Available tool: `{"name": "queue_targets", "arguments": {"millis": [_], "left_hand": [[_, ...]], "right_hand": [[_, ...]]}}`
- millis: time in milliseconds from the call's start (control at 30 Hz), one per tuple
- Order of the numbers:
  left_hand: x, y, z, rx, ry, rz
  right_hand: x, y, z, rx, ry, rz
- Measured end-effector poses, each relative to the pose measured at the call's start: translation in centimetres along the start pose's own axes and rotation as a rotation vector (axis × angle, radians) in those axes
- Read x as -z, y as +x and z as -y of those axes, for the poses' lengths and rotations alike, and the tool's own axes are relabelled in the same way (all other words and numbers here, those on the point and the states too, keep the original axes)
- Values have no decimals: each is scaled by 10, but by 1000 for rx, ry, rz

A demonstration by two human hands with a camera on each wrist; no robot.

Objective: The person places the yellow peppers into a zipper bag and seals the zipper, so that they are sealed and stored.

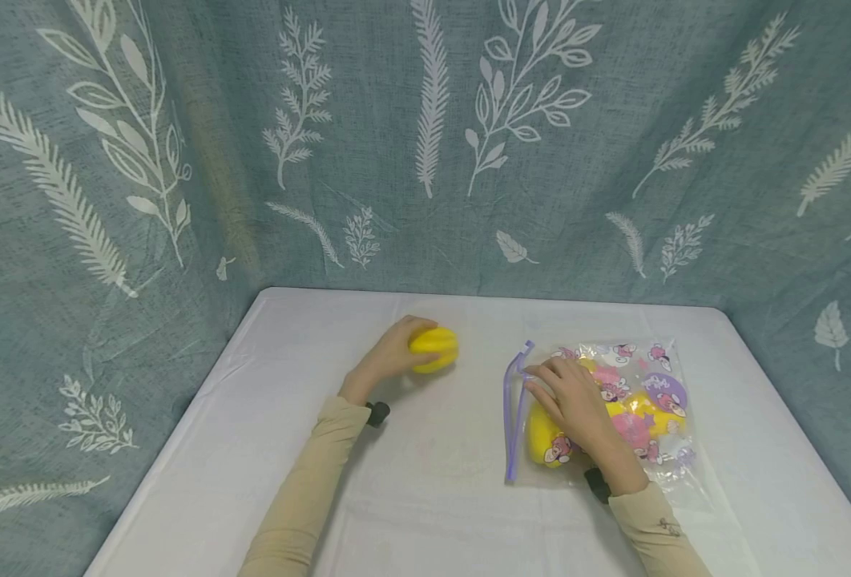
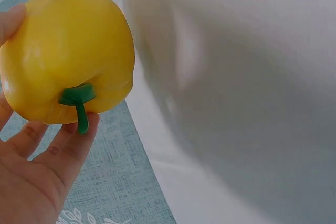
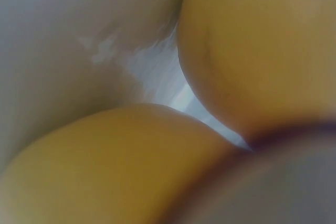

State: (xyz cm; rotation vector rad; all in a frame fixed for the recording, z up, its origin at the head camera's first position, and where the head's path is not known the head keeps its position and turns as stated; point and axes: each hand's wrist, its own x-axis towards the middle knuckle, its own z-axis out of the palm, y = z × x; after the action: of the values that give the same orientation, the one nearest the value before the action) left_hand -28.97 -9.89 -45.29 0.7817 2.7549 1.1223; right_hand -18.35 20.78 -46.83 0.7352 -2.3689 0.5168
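Note:
My left hand (image 1: 401, 349) holds a yellow bell pepper (image 1: 434, 350) above the far middle of the table, thumb on one side and fingers on the other. Its green stem (image 2: 79, 100) shows in the left wrist view. Over the left part of a clear printed zip bag (image 1: 674, 473), my right hand (image 1: 577, 401) pinches the lip at the purple zip strip (image 1: 510, 433), where the two strips stand apart. Inside the bag lie several yellow things, one a rounded yellow piece (image 1: 541, 437) under the hand. Close up, the right wrist view shows blurred yellow surfaces (image 3: 268, 40).
A white cloth covers the table (image 1: 425, 513). Behind it and along both sides hangs a blue-green curtain (image 1: 397, 232) with white leaf patterns. The bag takes up the right part of the table, and dark wrist cameras sit under both wrists.

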Motion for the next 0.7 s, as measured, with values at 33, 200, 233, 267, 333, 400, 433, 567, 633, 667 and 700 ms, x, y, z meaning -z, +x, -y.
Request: {"name": "queue_targets", "arguments": {"millis": [33,200,233,267,333,400,433,567,633,667,700], "left_hand": [[-1,0,-1,7,-3,0],[-4,-2,-6,7,-27,-9],[-5,-2,-8,4,-28,-11],[-6,-3,-9,1,-32,-14],[-7,-4,-12,-1,-38,-21],[-9,-6,-17,-6,-50,-28],[-10,-7,-18,-7,-54,-31],[-14,-11,-24,-8,-70,-38],[-17,-12,-25,-8,-69,-38],[-19,-13,-26,-8,-75,-37],[-20,-13,-26,-7,-78,-36]], "right_hand": [[0,0,0,-1,1,0],[-1,0,0,3,1,-7],[-2,-1,0,5,-1,-9],[-2,-1,-1,7,-3,-10],[-2,-1,-1,9,-5,-10],[-2,-1,-2,10,-5,-8],[-2,-1,-2,10,-4,-8],[-1,-1,-1,7,-3,-1],[-1,-2,-1,6,-3,0],[-1,-2,-1,6,-4,0],[-1,-2,-1,6,-4,-1]]}}
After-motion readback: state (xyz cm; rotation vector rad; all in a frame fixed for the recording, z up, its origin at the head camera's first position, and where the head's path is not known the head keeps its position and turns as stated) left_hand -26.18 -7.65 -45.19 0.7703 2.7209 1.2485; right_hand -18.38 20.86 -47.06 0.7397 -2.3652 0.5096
